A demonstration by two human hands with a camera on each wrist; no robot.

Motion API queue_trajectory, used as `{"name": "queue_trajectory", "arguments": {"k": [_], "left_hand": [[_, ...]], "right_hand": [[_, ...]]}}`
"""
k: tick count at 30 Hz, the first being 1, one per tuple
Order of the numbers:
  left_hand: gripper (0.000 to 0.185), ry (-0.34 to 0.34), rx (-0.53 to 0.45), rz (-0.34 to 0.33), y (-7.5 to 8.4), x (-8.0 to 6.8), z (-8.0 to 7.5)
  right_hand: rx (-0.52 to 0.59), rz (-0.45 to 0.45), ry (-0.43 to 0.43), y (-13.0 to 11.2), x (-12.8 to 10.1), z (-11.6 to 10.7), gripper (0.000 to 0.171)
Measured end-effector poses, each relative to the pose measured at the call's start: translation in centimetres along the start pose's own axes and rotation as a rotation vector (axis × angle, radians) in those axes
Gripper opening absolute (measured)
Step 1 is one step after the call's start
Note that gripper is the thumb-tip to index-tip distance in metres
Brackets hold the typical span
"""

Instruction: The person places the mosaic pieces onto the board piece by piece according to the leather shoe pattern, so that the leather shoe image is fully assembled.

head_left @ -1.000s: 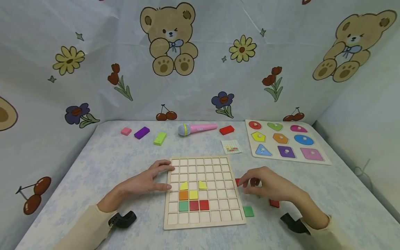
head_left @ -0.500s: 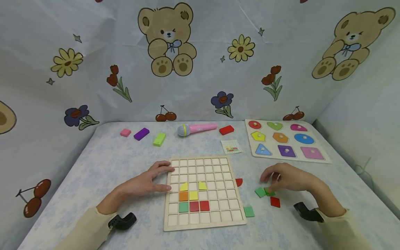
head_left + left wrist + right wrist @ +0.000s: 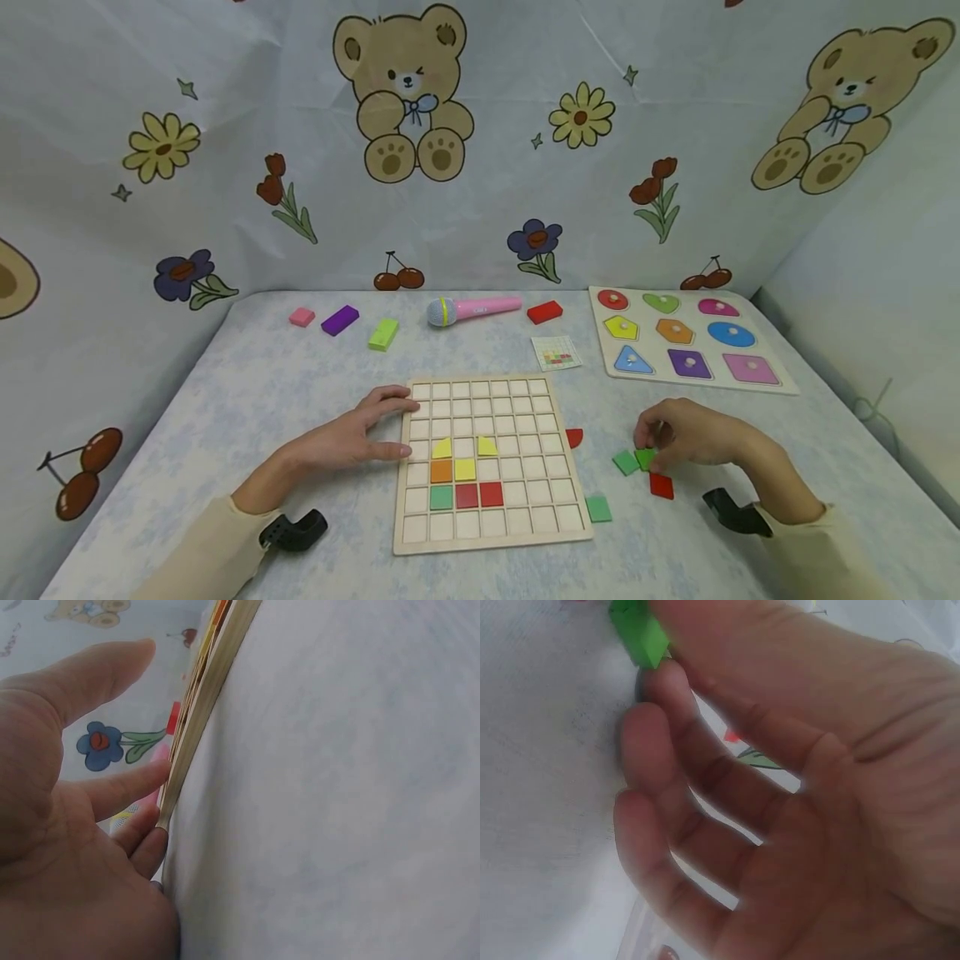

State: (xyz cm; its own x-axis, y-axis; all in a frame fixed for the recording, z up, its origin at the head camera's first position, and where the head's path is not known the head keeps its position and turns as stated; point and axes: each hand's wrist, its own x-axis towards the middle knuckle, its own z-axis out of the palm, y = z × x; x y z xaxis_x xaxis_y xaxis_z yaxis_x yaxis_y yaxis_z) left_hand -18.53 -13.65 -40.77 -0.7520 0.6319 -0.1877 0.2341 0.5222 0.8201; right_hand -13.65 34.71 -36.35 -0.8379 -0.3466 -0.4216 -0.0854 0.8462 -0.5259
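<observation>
At the right of the grid board (image 3: 487, 462), the right hand (image 3: 690, 437) pinches a green tile (image 3: 645, 457) between thumb and fingertips, low over the bench (image 3: 262, 400), among loose pieces: a second green tile (image 3: 625, 462) and a red tile (image 3: 661, 486). The left hand (image 3: 345, 433) lies flat, fingers straight against the board's left edge, apparently bracing it against sliding. Coloured tiles already fill several lower cells.

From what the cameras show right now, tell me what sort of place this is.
Likely a children's play table: teddy-bear cloth backdrop, a wooden grid board with coloured tiles, a shape puzzle and a pink toy microphone.
</observation>
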Motion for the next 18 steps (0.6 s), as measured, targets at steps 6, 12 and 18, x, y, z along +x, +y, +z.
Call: {"name": "queue_trajectory", "arguments": {"k": [6, 12, 18], "left_hand": [[0.067, 0.002, -0.009, 0.001, -0.2, 0.0, 0.1], [0.067, 0.0, -0.009, 0.001, -0.4, 0.0, 0.1], [0.067, 0.0, -0.006, 0.011, -0.3, 0.1, 0.0]], "right_hand": [[0.003, 0.005, -0.003, -0.2, -0.1, 0.0, 0.026], [-0.037, -0.047, 0.034, -0.8, -0.5, -0.4, 0.017], [-0.102, -0.154, 0.119, -3.4, -0.7, -0.7, 0.012]]}}
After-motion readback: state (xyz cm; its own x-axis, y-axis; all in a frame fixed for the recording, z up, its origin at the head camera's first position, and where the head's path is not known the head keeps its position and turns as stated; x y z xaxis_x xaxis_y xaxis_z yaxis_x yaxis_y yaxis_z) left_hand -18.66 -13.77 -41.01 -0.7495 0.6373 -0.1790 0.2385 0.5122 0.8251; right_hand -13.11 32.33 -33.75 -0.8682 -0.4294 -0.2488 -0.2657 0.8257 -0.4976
